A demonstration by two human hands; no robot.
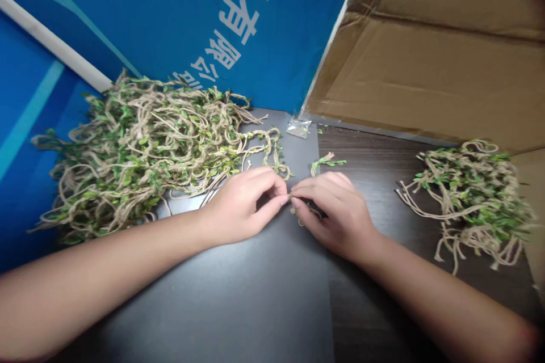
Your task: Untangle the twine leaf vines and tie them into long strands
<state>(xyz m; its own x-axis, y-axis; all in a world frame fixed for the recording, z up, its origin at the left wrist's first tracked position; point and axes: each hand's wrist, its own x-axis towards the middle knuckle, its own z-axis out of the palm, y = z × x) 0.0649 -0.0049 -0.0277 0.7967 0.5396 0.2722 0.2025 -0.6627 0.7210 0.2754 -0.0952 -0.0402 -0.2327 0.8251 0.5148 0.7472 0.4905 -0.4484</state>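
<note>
My left hand (249, 204) and my right hand (334, 210) meet over the grey mat, fingertips almost touching. Between them they pinch a short stretch of twine (290, 196), thumb against forefinger on each side. More of this leafy twine (301, 221) shows under my right palm, mostly hidden by the fingers. Just beyond my right hand lies a short knotted end with green leaves (326, 163). To the left, close to my left wrist, spreads a big tangled heap of leafy twine garlands (157, 147).
A smaller pile of leafy twine (477, 198) lies at the right on the dark wood table (374, 153). Behind it stands a cardboard sheet (434, 68). A blue printed panel (149, 17) closes off the back. A small clear plastic bag (298, 127) rests on the grey mat (238, 300).
</note>
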